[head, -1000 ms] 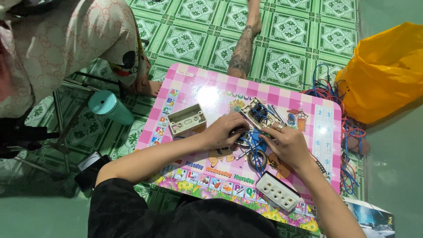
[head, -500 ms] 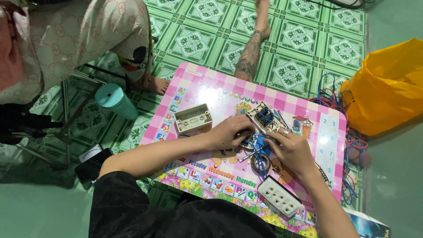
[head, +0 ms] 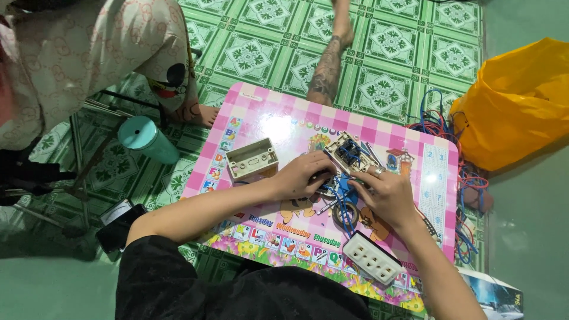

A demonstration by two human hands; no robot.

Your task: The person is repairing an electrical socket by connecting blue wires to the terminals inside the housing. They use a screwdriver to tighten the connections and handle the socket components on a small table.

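Pink checkered surface (head: 261, 106) stood on green patterned floor tiles (head: 391, 47). On it lay a beige box housing (head: 252, 159), a white multi-socket outlet (head: 372, 258), a tape roll (head: 345, 213) and a wired switch module (head: 347, 152).

Your left hand (head: 302, 175) and right hand (head: 388, 195) cover whatever sits between them on the counter (head: 267, 112); can't tell what either grip holds. The blue wires (head: 341, 204) run under your fingers, ends hidden. Switch module (head: 348, 153) detail is too small to read. The counter's near edge is hidden by your dark sleeve (head: 237, 290). The other person (head: 77, 53) is cut off at the frame's top-left.
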